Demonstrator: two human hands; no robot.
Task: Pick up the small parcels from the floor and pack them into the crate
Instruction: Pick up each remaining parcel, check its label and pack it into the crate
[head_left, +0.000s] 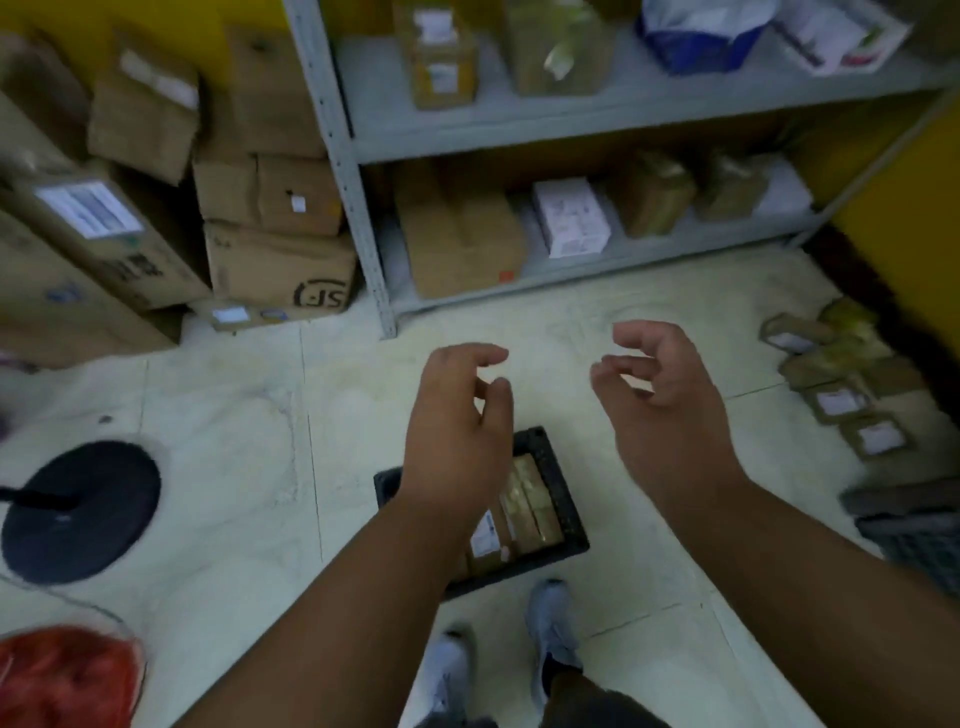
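Observation:
A black crate (563, 483) stands on the floor just in front of my feet, partly hidden by my left forearm. Brown parcels (532, 501) lie packed inside it, one with a white label. My left hand (454, 431) hovers above the crate with loosely curled fingers and holds nothing. My right hand (662, 400) floats to the right of it, fingers also relaxed and empty. Several small brown parcels (836, 395) with white labels lie in a heap on the floor at the right, well beyond my right hand.
A grey metal shelf (519, 140) with boxes stands ahead. Stacked cardboard boxes (270, 218) fill the left corner. A black round base (78, 512) and a red mesh bag (62, 675) lie at the left. Another dark crate (919, 535) sits at the right edge.

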